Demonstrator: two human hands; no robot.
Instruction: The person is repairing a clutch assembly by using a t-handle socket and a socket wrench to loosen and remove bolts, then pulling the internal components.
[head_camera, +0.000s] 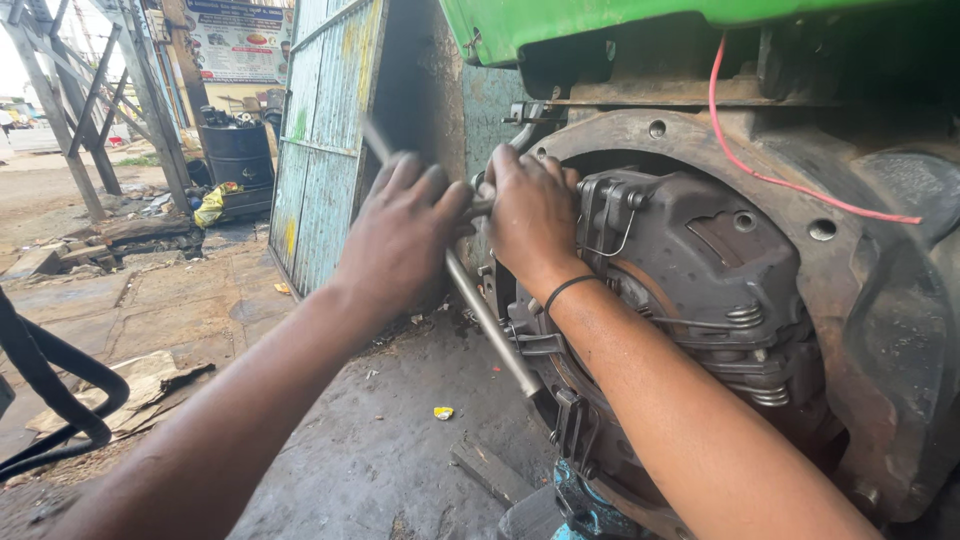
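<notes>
The left hand (405, 235) lay loosely curled over a long metal bar (480, 305); the right hand (530, 215), at its three o'clock, gripped the clutch assembly (690, 270).

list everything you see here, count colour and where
metal rod tool: 1, grey steel, slanting from upper left to lower right across the middle, gripped by both hands
clutch assembly: 1, dark grey, inside the round housing at right
round housing: 1, rusty brown, right side
coil springs: several, grey, on the assembly's lower right
wire: 1, red, running down and across the housing's top
body panel: 1, green, top edge
metal gate: 1, faded blue-green, centre left
drum: 1, black, left background
hose: 1, black, lower left
wood scrap: 1, grey-brown, on the ground at bottom centre
wristband: 1, black, right wrist
left hand: 1, closed on the rod
right hand: 1, closed on the rod beside the assembly
</notes>
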